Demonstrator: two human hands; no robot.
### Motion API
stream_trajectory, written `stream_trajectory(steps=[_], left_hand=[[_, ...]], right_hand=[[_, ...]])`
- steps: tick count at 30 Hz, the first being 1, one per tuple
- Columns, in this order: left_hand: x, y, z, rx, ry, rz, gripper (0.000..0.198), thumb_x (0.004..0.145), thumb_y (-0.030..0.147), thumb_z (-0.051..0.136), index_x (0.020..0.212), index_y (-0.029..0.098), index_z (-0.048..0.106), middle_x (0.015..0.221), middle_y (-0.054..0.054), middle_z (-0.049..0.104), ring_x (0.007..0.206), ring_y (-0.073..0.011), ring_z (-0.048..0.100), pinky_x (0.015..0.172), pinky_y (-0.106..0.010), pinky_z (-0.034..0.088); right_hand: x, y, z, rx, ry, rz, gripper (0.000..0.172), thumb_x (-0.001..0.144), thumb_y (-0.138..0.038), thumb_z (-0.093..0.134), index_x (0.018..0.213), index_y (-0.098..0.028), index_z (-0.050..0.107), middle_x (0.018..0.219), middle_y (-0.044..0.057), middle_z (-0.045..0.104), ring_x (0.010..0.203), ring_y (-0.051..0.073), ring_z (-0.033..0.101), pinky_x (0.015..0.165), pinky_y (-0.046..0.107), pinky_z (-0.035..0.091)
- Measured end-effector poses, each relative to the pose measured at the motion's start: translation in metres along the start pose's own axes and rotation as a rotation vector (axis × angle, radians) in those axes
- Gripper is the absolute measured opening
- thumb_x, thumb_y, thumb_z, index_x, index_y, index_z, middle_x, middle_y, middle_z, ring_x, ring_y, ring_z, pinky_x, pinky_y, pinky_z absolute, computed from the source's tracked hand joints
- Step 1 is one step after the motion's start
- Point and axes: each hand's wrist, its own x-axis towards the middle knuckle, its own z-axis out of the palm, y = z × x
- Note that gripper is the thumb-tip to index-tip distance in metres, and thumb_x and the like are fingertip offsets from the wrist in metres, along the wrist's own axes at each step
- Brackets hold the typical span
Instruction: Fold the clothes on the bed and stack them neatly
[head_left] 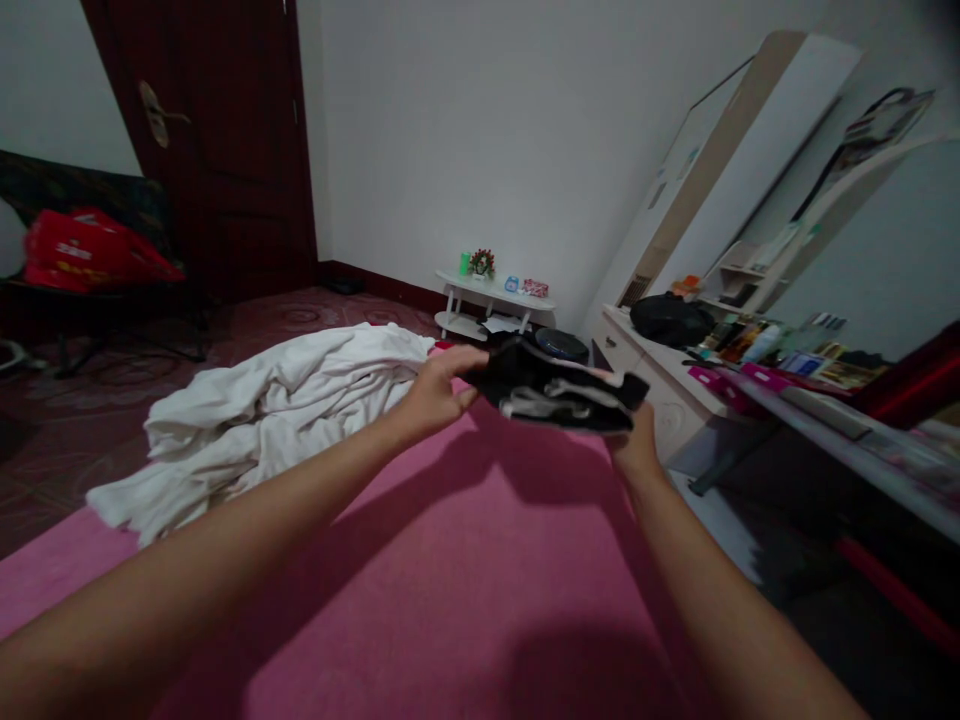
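Both of my hands hold a folded black garment (pixel 559 392) with pale trim above a pink bed surface (pixel 450 580). My left hand (pixel 439 392) pinches its left edge between thumb and fingers. My right hand (pixel 636 445) is under the garment's right end, its fingers mostly hidden by the cloth. A crumpled white sheet or garment (pixel 270 420) lies on the bed to the left of my hands.
A dresser (pixel 660 385) with a black bag (pixel 670 320), bottles and a mirror stands at right. A small white table (pixel 491 300) sits by the far wall. A dark door (pixel 217 140) and red bag (pixel 82 250) are at left.
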Motion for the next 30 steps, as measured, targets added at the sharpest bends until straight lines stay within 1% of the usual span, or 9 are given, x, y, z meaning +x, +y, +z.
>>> stream_trajectory(steps=[4, 6, 8, 12, 17, 20, 23, 26, 30], left_hand=[[-0.091, -0.009, 0.017, 0.096, -0.426, -0.048, 0.042, 0.066, -0.005, 0.051, 0.094, 0.019, 0.072, 0.098, -0.006, 0.067, 0.093, -0.0181, 0.06, 0.085, -0.032, 0.048], [-0.122, -0.014, 0.028, 0.136, -0.435, -0.098, 0.047, 0.068, -0.005, 0.049, 0.102, 0.019, 0.071, 0.111, -0.009, 0.063, 0.103, -0.0203, 0.057, 0.089, -0.034, 0.047], [-0.135, -0.017, 0.035, 0.147, -0.391, -0.145, 0.049, 0.068, -0.006, 0.047, 0.103, 0.018, 0.07, 0.114, -0.01, 0.061, 0.106, -0.0209, 0.055, 0.091, -0.035, 0.046], [-0.133, -0.015, 0.041, 0.101, -0.312, -0.203, 0.048, 0.062, -0.008, 0.044, 0.093, 0.017, 0.072, 0.107, -0.009, 0.063, 0.101, -0.02, 0.057, 0.089, -0.034, 0.047], [-0.131, -0.006, 0.038, -0.01, -0.292, -0.261, 0.046, 0.059, -0.006, 0.04, 0.084, 0.014, 0.072, 0.09, -0.007, 0.068, 0.087, -0.0172, 0.062, 0.08, -0.029, 0.048], [-0.132, -0.004, 0.033, -0.025, -0.208, -0.392, 0.039, 0.061, -0.003, 0.038, 0.073, 0.014, 0.07, 0.073, -0.003, 0.068, 0.071, -0.0147, 0.062, 0.071, -0.026, 0.048], [-0.131, -0.007, 0.03, -0.045, -0.102, -0.498, 0.036, 0.063, -0.001, 0.036, 0.07, 0.015, 0.069, 0.071, -0.002, 0.068, 0.068, -0.0141, 0.063, 0.068, -0.025, 0.048], [-0.13, -0.011, 0.029, -0.05, -0.065, -0.533, 0.036, 0.064, 0.001, 0.036, 0.07, 0.016, 0.068, 0.071, -0.001, 0.068, 0.068, -0.0139, 0.063, 0.068, -0.024, 0.048], [-0.131, -0.014, 0.03, -0.009, -0.057, -0.511, 0.035, 0.063, 0.001, 0.037, 0.07, 0.016, 0.068, 0.07, 0.0, 0.067, 0.068, -0.0134, 0.063, 0.068, -0.024, 0.048]], right_hand=[[-0.063, 0.063, -0.021, -0.107, -0.263, 0.343, 0.029, 0.062, -0.023, 0.056, 0.084, -0.016, 0.074, 0.086, 0.009, 0.074, 0.087, 0.025, 0.068, 0.083, 0.04, 0.052], [-0.08, 0.088, -0.026, -0.122, -0.223, 0.409, 0.033, 0.062, -0.025, 0.053, 0.086, -0.015, 0.074, 0.088, 0.009, 0.074, 0.086, 0.025, 0.069, 0.081, 0.04, 0.053], [-0.082, 0.095, -0.025, -0.156, -0.133, 0.395, 0.035, 0.065, -0.028, 0.052, 0.089, -0.014, 0.073, 0.091, 0.011, 0.074, 0.087, 0.026, 0.069, 0.08, 0.04, 0.053], [-0.062, 0.068, 0.0, -0.307, -0.123, 0.241, 0.033, 0.076, -0.034, 0.051, 0.093, -0.014, 0.071, 0.097, 0.012, 0.072, 0.09, 0.024, 0.066, 0.084, 0.039, 0.051], [-0.082, 0.021, 0.06, -0.533, -0.395, -0.008, 0.038, 0.082, -0.039, 0.054, 0.11, -0.017, 0.066, 0.118, 0.013, 0.063, 0.112, 0.026, 0.056, 0.099, 0.042, 0.041], [-0.112, -0.002, 0.09, -0.697, -0.59, 0.016, 0.056, 0.076, -0.039, 0.063, 0.127, -0.018, 0.056, 0.145, 0.018, 0.04, 0.134, 0.034, 0.035, 0.106, 0.052, 0.029], [-0.126, -0.024, 0.105, -0.845, -0.698, 0.101, 0.075, 0.072, -0.035, 0.067, 0.14, -0.016, 0.041, 0.154, 0.022, 0.02, 0.14, 0.043, 0.017, 0.104, 0.061, 0.024], [-0.122, -0.038, 0.111, -0.927, -0.755, 0.165, 0.085, 0.068, -0.029, 0.067, 0.143, -0.011, 0.034, 0.151, 0.028, 0.022, 0.136, 0.047, 0.023, 0.097, 0.061, 0.033], [-0.114, -0.038, 0.124, -0.964, -0.748, 0.173, 0.082, 0.064, -0.025, 0.07, 0.139, -0.009, 0.04, 0.148, 0.03, 0.028, 0.131, 0.05, 0.031, 0.089, 0.061, 0.039]])
